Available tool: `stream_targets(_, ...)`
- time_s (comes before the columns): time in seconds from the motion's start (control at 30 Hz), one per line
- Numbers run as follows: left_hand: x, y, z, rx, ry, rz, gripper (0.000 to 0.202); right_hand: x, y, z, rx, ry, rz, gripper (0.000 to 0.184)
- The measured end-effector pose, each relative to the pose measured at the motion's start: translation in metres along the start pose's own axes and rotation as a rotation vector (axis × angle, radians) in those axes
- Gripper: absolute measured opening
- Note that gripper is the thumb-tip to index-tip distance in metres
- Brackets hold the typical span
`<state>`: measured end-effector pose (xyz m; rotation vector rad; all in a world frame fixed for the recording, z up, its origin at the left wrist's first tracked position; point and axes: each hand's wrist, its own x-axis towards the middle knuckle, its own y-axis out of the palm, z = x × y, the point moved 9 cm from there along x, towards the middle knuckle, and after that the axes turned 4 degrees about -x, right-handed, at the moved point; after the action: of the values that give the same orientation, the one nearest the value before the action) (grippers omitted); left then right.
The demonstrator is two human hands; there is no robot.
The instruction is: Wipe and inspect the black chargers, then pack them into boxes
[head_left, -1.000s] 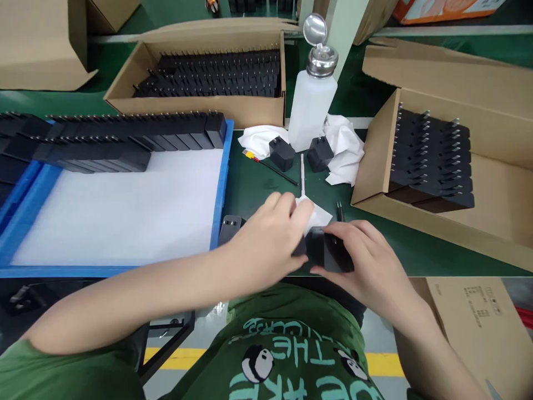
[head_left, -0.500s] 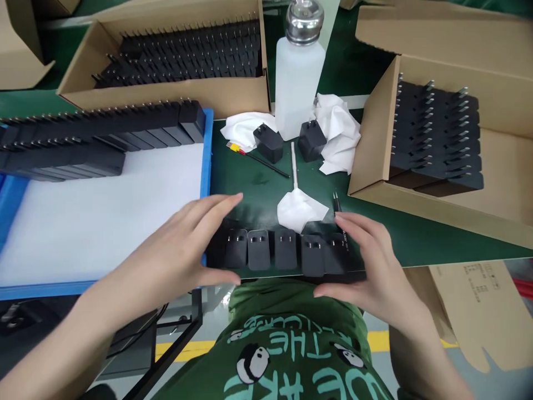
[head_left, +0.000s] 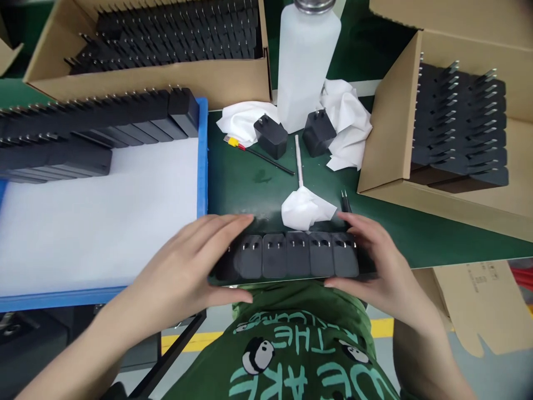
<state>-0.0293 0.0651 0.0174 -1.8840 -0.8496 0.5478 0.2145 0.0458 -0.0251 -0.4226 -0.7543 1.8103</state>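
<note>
A tight row of black plug-in power adapters (head_left: 297,261), prongs up, stands at the table's front edge. My left hand (head_left: 195,250) wraps the row's left end, fingers behind and thumb in front. My right hand (head_left: 381,261) cups its right end the same way; the palms partly hide the end adapters. Behind the right fingertips lie black tweezers (head_left: 345,201), partly covered. A stick with a white cloth (head_left: 307,208) around its end rests just behind the row. Two loose adapters, a left one (head_left: 271,136) and a right one (head_left: 318,132), sit farther back.
At left is a blue-rimmed tray (head_left: 202,166) with rows of adapters. Cardboard boxes of adapters stand at back left (head_left: 166,86) and right (head_left: 389,122). A white bottle (head_left: 306,66), crumpled wipes (head_left: 347,125) and a short cable (head_left: 266,158) are between them.
The adapters, spaced apart before, now stand side by side in a closed row. My hands have come in around its ends. The view has shifted slightly.
</note>
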Motion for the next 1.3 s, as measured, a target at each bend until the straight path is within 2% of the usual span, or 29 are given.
stream_targets(0.1,-0.015,-0.010,0.020,-0.114,-0.076,-0.044,0.088,-0.012,-0.012,-0.014,0.138,0.071,-0.080,0.090)
stream_targets(0.27,-0.029,0.003,0.036,-0.260,-0.178,-0.074,0.089,-0.025,-0.027,-0.028,0.216,0.104,-0.159,0.076)
stream_targets(0.33,-0.028,0.008,0.036,-0.293,-0.180,-0.107,0.089,-0.027,-0.036,-0.033,0.149,0.154,-0.247,0.066)
stream_targets(0.43,-0.026,0.012,0.035,-0.330,-0.167,-0.144,0.088,-0.025,-0.044,-0.031,-0.093,0.200,-0.341,0.054)
stream_targets(0.53,-0.026,0.014,0.035,-0.318,-0.146,-0.150,0.082,-0.018,-0.042,-0.022,-0.251,0.185,-0.340,0.048)
stream_targets(0.7,-0.028,0.015,0.033,-0.281,-0.123,-0.141,0.075,-0.013,-0.039,-0.018,-0.317,0.178,-0.342,0.047)
stream_targets(0.83,-0.028,0.014,0.031,-0.257,-0.097,-0.157,0.068,-0.009,-0.034,-0.016,-0.371,0.132,-0.296,0.046)
stream_targets(1.0,-0.031,0.015,0.031,-0.198,-0.061,-0.175,0.063,0.006,-0.048,0.000,-0.355,0.046,-0.284,0.038)
stream_targets(1.07,-0.033,0.017,0.033,-0.164,-0.043,-0.180,0.064,0.023,-0.055,0.011,-0.309,-0.019,-0.237,0.034)
stream_targets(1.1,-0.033,0.018,0.033,-0.149,-0.034,-0.187,0.064,0.035,-0.054,0.018,-0.280,-0.056,-0.173,0.032)
stream_targets(1.17,-0.034,0.018,0.035,-0.131,-0.031,-0.200,0.064,0.064,-0.040,0.025,-0.249,-0.072,0.048,0.026)
stream_targets(1.23,-0.033,0.018,0.037,-0.124,-0.049,-0.205,0.063,0.091,-0.014,0.020,-0.321,0.040,0.307,0.021)
stream_targets(1.3,-0.034,0.018,0.037,-0.128,-0.071,-0.211,0.064,0.111,0.011,0.012,-0.454,0.181,0.468,0.032)
